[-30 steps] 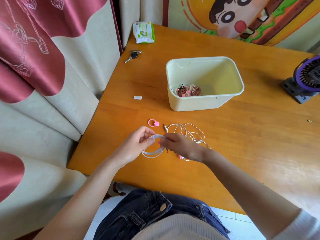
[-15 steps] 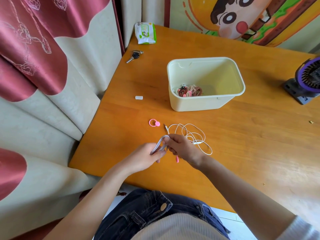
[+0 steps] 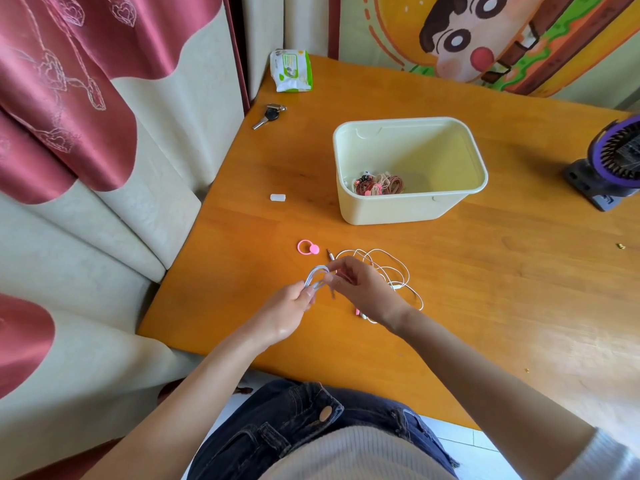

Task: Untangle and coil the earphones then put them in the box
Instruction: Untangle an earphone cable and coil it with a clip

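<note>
Worktop (image 3: 485, 306): orange wood, with a curtain to my left and a cartoon hanging behind it; I sit at the near edge.
Earphones (image 3: 391, 271): white cord. Part is gathered into a small bundle (image 3: 317, 276) lifted off the wood, and the rest lies loose just beyond it, the plug (image 3: 329, 253) pointing away from me.
Left hand (image 3: 289, 313): my fingers are curled round the bundle's lower end, clamping the loops so they cannot spring apart.
Right hand (image 3: 360, 289): thumb and fingertips pinch the bundle's top, I judge to lay on the next loop.
Box (image 3: 408, 211): cream and open, beyond the loose cord. Darker coiled earphones (image 3: 379, 185) lie in its near-left corner.
Tie (image 3: 307, 247): pink ring just left of the plug, within reach, probably for binding the coil.
Progress: I judge the coiling partly done; none of this cord is in the box.
</note>
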Tool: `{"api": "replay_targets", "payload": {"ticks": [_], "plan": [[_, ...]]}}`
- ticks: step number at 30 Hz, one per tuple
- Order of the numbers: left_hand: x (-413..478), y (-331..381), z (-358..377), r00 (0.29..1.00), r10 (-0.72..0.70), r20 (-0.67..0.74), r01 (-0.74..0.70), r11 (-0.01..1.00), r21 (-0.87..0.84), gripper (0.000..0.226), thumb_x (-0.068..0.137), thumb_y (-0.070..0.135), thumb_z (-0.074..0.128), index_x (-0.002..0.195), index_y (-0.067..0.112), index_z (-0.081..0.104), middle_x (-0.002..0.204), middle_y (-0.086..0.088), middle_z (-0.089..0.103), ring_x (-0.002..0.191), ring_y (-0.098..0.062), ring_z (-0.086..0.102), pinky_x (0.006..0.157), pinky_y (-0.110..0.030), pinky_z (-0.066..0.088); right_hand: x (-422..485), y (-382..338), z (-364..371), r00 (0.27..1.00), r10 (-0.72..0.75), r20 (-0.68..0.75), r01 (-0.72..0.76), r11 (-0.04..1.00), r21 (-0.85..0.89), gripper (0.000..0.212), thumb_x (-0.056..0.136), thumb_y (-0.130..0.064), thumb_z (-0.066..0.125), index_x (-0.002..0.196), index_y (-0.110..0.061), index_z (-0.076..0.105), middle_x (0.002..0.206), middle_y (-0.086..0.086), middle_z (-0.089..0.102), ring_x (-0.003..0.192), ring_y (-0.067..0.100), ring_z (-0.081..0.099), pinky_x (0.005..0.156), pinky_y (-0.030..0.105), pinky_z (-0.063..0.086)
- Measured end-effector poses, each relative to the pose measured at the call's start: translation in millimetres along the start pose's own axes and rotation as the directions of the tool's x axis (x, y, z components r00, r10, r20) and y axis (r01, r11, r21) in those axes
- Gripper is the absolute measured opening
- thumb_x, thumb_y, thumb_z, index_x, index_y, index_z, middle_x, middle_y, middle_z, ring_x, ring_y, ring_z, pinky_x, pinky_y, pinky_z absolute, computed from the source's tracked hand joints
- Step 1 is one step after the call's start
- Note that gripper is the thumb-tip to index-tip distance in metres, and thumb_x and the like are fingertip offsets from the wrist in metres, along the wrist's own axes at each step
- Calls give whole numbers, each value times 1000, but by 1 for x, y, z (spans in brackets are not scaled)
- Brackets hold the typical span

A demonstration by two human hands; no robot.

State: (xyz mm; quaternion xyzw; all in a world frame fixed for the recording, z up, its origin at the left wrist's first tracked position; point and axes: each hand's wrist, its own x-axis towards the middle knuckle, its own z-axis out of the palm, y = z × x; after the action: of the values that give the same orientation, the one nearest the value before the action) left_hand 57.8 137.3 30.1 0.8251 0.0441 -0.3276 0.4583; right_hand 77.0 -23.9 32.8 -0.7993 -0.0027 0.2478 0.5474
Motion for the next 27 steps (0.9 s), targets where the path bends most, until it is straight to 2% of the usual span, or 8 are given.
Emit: {"api": "replay_targets", "payload": {"ticks": [2,5,9,13,16,19,25,27], "plan": [[2,0,-3,999,-15,-37,18,995,101,33,103,28,25,77,19,42,74,2,44,69,-16,40,68,-30,31,2,0,-3,999,8,-49,-12,996,-83,18,97,-22,48,109,-12,56,79,-3,54,67,8,47,58,13,38],[2,1,-6,995,-5,-96,48,891,452,29,103,28,22,86,18,43,71,6,44,67,-17,43,70,-32,30,3,-6,-8,990,-74,-119,45,973,-227,25,100,-11,35,115,-7,56,91,0,62,65,0,49,59,9,38],[2,6,-1,997,76,-25,-40,750,660,26,104,27,21,91,20,43,78,7,49,76,-20,49,81,-35,31,3,-21,-8,970,-185,-159,153,969,-196,11,98,-16,45,109,-13,46,90,-8,67,50,9,56,60,21,46],[3,20,13,984,176,-25,-104,686,720,16,99,12,30,98,18,45,88,4,56,85,-24,52,79,-36,29,8,-27,8,980,-162,-116,116,938,-327,11,96,-22,50,103,-16,45,95,-2,72,41,10,53,52,26,47],[3,26,18,971,228,-73,-90,633,769,23,94,2,36,108,15,49,97,-2,55,90,-23,53,76,-33,27,12,-23,16,994,-45,-98,-11,862,-507,20,98,-22,40,108,-9,50,98,10,69,70,28,63,66,37,51],[2,23,20,958,263,-113,-96,668,738,23,93,-1,38,107,15,48,91,1,53,89,-22,53,74,-32,23,11,-21,16,994,7,-113,-75,783,-617,27,100,-25,35,111,-7,52,102,13,66,93,35,61,69,36,45],[2,22,25,944,265,-197,-82,767,636,17,98,5,36,107,15,47,100,1,57,99,-22,54,75,-31,26,1,-24,11,998,25,-51,-55,646,-761,20,99,-15,37,113,-6,48,102,13,65,91,33,63,61,32,37],[2,20,26,932,269,-242,-91,822,562,8,99,8,37,102,15,41,91,5,57,93,-21,58,76,-31,29,0,-27,11,999,34,-34,-48,632,-774,19,97,-11,40,114,-6,47,105,12,65,94,34,62,63,32,37]]}}
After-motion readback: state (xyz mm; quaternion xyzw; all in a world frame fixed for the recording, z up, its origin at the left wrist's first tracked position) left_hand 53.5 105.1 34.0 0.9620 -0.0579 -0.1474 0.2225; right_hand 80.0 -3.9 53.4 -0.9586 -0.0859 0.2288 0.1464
